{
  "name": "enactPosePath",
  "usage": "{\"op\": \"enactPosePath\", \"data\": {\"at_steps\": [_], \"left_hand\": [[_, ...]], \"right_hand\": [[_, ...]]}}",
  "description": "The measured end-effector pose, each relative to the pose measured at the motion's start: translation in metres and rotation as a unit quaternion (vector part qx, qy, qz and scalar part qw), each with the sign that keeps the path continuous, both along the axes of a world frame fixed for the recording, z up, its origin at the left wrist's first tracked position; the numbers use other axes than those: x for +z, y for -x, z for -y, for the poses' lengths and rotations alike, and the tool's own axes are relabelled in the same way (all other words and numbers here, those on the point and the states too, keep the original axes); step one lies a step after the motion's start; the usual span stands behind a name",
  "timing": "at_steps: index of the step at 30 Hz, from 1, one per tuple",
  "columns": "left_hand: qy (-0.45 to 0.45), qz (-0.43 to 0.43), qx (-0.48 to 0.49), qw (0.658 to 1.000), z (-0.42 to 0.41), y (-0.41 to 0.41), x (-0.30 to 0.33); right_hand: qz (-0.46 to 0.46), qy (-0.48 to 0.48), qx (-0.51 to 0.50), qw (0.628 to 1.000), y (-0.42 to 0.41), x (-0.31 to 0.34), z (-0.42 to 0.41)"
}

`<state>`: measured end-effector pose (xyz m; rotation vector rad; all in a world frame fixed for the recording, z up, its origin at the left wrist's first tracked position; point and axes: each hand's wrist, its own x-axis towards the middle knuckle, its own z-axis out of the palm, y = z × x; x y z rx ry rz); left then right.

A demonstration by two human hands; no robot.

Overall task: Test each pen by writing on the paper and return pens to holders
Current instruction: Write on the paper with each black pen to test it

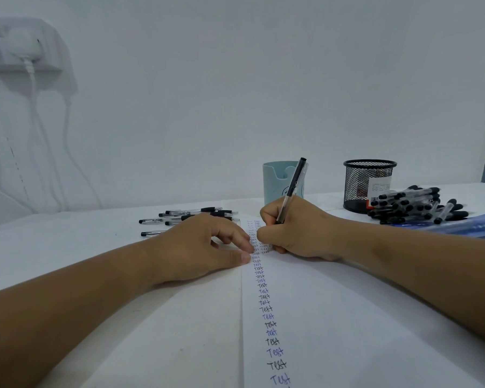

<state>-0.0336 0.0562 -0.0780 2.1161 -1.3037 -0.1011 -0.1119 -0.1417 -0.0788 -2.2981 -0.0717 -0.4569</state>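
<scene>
Gripping a black pen (291, 189) in our right hand (294, 231), we are holding its tip down on the paper (333, 317), at the top of a second column of "Test" words; the tip itself is hidden behind the fingers. The pen is leaning away from us, its cap end rising in front of the blue cup (277, 180).

Our left hand (205, 245) is lying on the paper's left edge, fingers loosely curled and gripping nothing, with the fingertips and thumb pressing beside the first column of writing (266, 303). That column is running down the paper's left side toward us, alternating black and blue ink.

Relative to the paper:
- Loose pens (191, 217) are lying on the table (53, 247) just beyond its far-left corner, partly behind the left hand.
- The blue cup is standing beyond its far edge.
- A mesh holder (367, 183) is standing beyond its far-right side.
- A pile of black pens (415, 205) is resting just right of that holder.
- Blue pens (471, 226) are lying near the right forearm.
</scene>
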Motion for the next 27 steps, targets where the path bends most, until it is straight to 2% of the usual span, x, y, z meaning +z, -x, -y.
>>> {"op": "enactPosePath", "data": {"at_steps": [5, 9, 10, 14, 17, 19, 21, 24, 27], "left_hand": [[0.004, -0.005, 0.002, 1.000, 0.000, -0.001, -0.001], [0.001, -0.001, 0.003, 1.000, -0.001, -0.002, -0.002], [0.000, -0.001, 0.002, 1.000, -0.001, -0.002, -0.002], [0.001, -0.008, 0.002, 1.000, -0.002, -0.002, -0.002], [-0.001, -0.008, 0.001, 1.000, -0.002, -0.003, -0.002], [-0.003, -0.004, 0.005, 1.000, -0.002, -0.002, -0.002], [-0.004, -0.004, 0.006, 1.000, -0.002, -0.002, -0.001], [-0.008, -0.004, 0.002, 1.000, -0.002, -0.002, -0.001], [-0.009, -0.004, 0.001, 1.000, -0.002, -0.001, -0.001]], "right_hand": [[0.010, 0.003, -0.008, 1.000, -0.002, -0.001, 0.001], [0.030, -0.154, -0.017, 0.988, 0.000, 0.003, 0.000], [0.044, -0.164, -0.020, 0.985, -0.001, 0.003, 0.002], [0.140, -0.051, -0.039, 0.988, 0.000, 0.009, 0.014], [0.134, 0.102, -0.047, 0.985, 0.011, 0.015, 0.017], [0.134, 0.217, -0.063, 0.965, 0.014, 0.013, 0.018], [0.132, 0.290, -0.074, 0.945, 0.014, 0.010, 0.017], [0.142, 0.286, -0.057, 0.946, 0.010, 0.008, 0.019], [0.193, 0.275, -0.012, 0.942, 0.006, 0.004, 0.024]]}}
